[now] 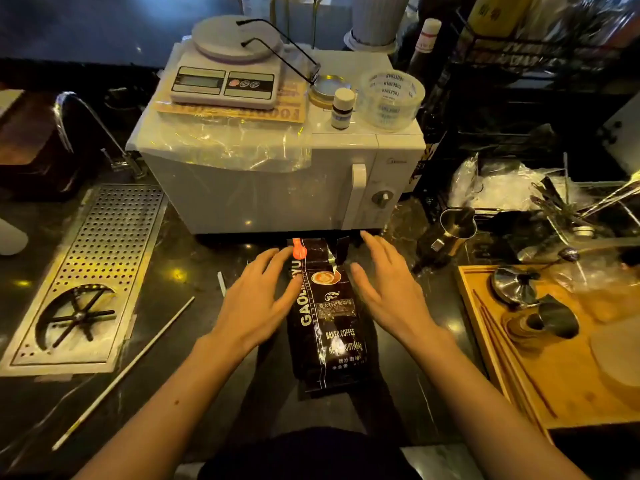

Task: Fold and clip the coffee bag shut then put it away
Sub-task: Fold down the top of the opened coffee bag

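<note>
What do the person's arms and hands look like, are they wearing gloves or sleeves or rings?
No gloves, and no sleeves in view: both forearms are bare up to the picture's edge. The left hand and right hand show no rings, watch or bracelets. The fingers are long and slim with short nails. There is a small dark spot on the left forearm.

Coffee bag [325, 317] btwn open hands, counter [194, 265]
</note>
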A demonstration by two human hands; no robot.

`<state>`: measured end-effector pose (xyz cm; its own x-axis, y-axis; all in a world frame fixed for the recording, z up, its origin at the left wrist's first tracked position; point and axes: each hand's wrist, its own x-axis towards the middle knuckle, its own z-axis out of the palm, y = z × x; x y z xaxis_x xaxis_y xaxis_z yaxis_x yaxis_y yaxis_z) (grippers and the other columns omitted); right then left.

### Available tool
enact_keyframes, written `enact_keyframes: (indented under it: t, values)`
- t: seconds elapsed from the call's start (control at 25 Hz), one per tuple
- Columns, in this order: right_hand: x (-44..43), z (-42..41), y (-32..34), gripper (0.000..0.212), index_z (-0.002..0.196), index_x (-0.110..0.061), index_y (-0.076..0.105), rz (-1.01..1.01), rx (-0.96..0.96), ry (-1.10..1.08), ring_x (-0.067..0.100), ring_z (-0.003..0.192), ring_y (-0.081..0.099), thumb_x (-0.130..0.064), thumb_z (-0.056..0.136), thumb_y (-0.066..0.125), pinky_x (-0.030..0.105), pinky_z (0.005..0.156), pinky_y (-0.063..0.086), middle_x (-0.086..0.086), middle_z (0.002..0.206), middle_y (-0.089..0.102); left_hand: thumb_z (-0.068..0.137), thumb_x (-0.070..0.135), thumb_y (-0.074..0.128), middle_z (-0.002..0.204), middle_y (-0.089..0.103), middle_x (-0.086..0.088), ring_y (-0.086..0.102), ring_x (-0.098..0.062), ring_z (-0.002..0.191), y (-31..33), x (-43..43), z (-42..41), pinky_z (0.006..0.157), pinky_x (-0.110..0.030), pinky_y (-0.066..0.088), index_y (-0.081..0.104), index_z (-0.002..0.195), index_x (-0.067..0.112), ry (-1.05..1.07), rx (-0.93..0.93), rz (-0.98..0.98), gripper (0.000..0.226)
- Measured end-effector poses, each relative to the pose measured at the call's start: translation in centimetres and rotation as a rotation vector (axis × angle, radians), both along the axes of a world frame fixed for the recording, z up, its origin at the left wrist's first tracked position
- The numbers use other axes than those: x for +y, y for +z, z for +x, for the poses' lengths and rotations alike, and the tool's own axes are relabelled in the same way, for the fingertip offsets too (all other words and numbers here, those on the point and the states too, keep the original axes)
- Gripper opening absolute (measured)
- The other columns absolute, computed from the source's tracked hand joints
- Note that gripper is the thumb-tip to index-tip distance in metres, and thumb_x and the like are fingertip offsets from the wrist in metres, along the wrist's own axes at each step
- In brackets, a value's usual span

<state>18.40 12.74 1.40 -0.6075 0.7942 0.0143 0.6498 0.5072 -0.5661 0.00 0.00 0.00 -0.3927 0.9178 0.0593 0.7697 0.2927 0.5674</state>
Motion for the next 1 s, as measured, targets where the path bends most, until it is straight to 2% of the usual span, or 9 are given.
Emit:
enact_keyframes:
  t: [0.24,0.4,0.52,0.6,0.72,0.76,0.84,0.88,1.0]
  values:
    - [1.2,-0.3,-3.5,0.057,0.152,-0.026,0.023,-0.164,0.023,-0.052,0.016,0.142,0.033,-0.039,0.101,0.044,0.037,0.108,0.034,-0.002,0.155,0.035,0.099,0.046,0.041,0.152,0.039,0.001,0.04,-0.016,0.136,-2.9,1.1,-0.2,0.1,-0.033,0.037,0.028,0.149,0.026,0.064,-0.198,-0.094,0.056]
    - [2.4,-0.8,-5.4,0.055,0.151,-0.02,0.027,-0.261,0.064,-0.084,0.019,0.139,0.038,-0.035,0.101,0.045,0.035,0.11,0.034,0.004,0.152,0.041,0.099,0.048,0.04,0.156,0.035,-0.003,0.038,-0.019,0.14,-4.6,2.4,-0.6,0.107,-0.039,0.036,0.021,0.152,0.022,0.115,-0.3,-0.16,0.062]
    - [3.0,-1.4,-6.6,0.051,0.149,-0.018,0.03,-0.391,0.117,-0.12,0.02,0.135,0.045,-0.03,0.102,0.044,0.034,0.109,0.037,0.006,0.146,0.048,0.099,0.046,0.042,0.149,0.044,-0.005,0.046,-0.019,0.134,-5.6,3.5,-0.8,0.105,-0.04,0.041,0.021,0.151,0.02,0.158,-0.432,-0.159,0.062]
    - [3.4,-1.9,-7.2,0.049,0.148,-0.017,0.032,-0.48,0.16,-0.154,0.02,0.127,0.053,-0.026,0.102,0.045,0.034,0.104,0.044,0.007,0.14,0.054,0.1,0.042,0.042,0.146,0.048,-0.007,0.053,-0.014,0.122,-5.9,4.2,-0.8,0.098,-0.035,0.044,0.022,0.151,0.018,0.185,-0.497,-0.135,0.059]
    - [3.9,-2.7,-7.8,0.045,0.145,-0.016,0.038,-0.629,0.203,-0.217,0.014,0.111,0.06,-0.021,0.101,0.046,0.012,0.083,0.049,0.004,0.128,0.059,0.101,0.035,0.043,0.142,0.051,-0.009,0.054,-0.008,0.11,-6.0,4.9,-0.9,0.084,-0.02,0.041,0.026,0.149,0.016,0.228,-0.551,-0.115,0.055]
    - [4.0,-3.0,-8.2,0.042,0.142,-0.016,0.042,-0.679,0.227,-0.241,0.014,0.108,0.062,-0.02,0.101,0.048,0.013,0.083,0.051,0.004,0.126,0.061,0.101,0.034,0.044,0.138,0.054,-0.007,0.057,-0.009,0.108,-6.2,5.1,-1.0,0.079,-0.017,0.042,0.028,0.148,0.016,0.245,-0.571,-0.11,0.053]
    - [4.3,-3.5,-8.9,0.034,0.134,-0.017,0.051,-0.778,0.295,-0.309,0.019,0.107,0.066,-0.018,0.099,0.05,0.032,0.091,0.055,0.009,0.122,0.066,0.101,0.031,0.046,0.122,0.062,-0.001,0.061,-0.01,0.103,-6.6,5.2,-1.0,0.072,-0.008,0.043,0.034,0.145,0.015,0.26,-0.594,-0.106,0.048]
    - [4.4,-3.8,-9.1,0.03,0.129,-0.017,0.054,-0.844,0.339,-0.351,0.02,0.103,0.067,-0.017,0.099,0.05,0.036,0.09,0.056,0.01,0.118,0.068,0.101,0.028,0.047,0.11,0.063,0.004,0.063,-0.009,0.097,-6.6,5.3,-1.0,0.068,-0.006,0.045,0.039,0.141,0.014,0.263,-0.601,-0.108,0.043]
    - [4.5,-4.5,-9.4,0.025,0.123,-0.012,0.058,-0.964,0.43,-0.431,0.014,0.085,0.069,-0.011,0.1,0.049,0.025,0.073,0.058,0.007,0.102,0.07,0.101,0.02,0.048,0.089,0.064,0.011,0.066,-0.006,0.084,-7.2,5.5,-1.0,0.072,-0.017,0.054,0.054,0.123,0.013,0.282,-0.631,-0.099,0.024]
